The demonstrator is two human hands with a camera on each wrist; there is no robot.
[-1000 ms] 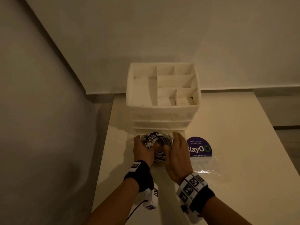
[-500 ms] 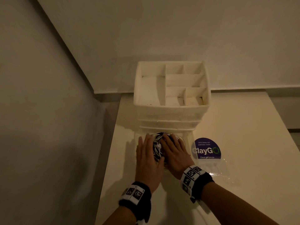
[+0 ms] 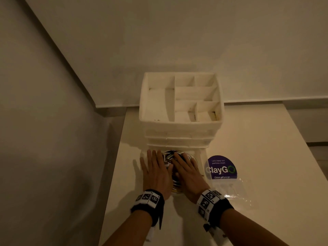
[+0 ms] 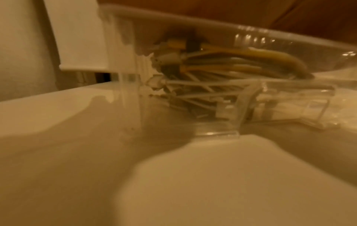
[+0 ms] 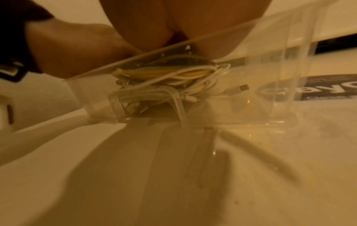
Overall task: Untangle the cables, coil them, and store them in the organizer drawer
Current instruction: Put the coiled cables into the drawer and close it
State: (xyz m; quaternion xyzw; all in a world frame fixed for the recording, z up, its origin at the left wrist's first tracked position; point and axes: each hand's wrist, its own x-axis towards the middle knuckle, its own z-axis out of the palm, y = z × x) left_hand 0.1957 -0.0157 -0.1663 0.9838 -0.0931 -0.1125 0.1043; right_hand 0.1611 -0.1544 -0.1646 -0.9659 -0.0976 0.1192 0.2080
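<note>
A bundle of coiled cables [image 3: 168, 156], white, yellow and dark, lies in the clear pulled-out drawer [image 3: 198, 157] at the foot of the white organizer [image 3: 181, 125]. Both hands lie flat on top of the bundle with straight fingers: my left hand [image 3: 156, 167] on its left side, my right hand [image 3: 186, 169] on its right. The coils [image 4: 222, 67] show pressed low behind the clear drawer wall [image 4: 216, 126] in the left wrist view. In the right wrist view the cables [image 5: 170, 79] and a USB plug [image 5: 240, 88] sit inside the drawer [image 5: 280, 76] under my palm.
The organizer's top tray [image 3: 181, 98] has several bare compartments. A purple round sticker [image 3: 221, 168] and a clear plastic bag [image 3: 229, 189] lie on the table [image 3: 266, 157] to the right. A wall [image 3: 44, 139] stands close on the left.
A second ago both hands gripped the coil from its sides above the drawer. Now they have flattened on top of it and the bundle sits lower in the drawer.
</note>
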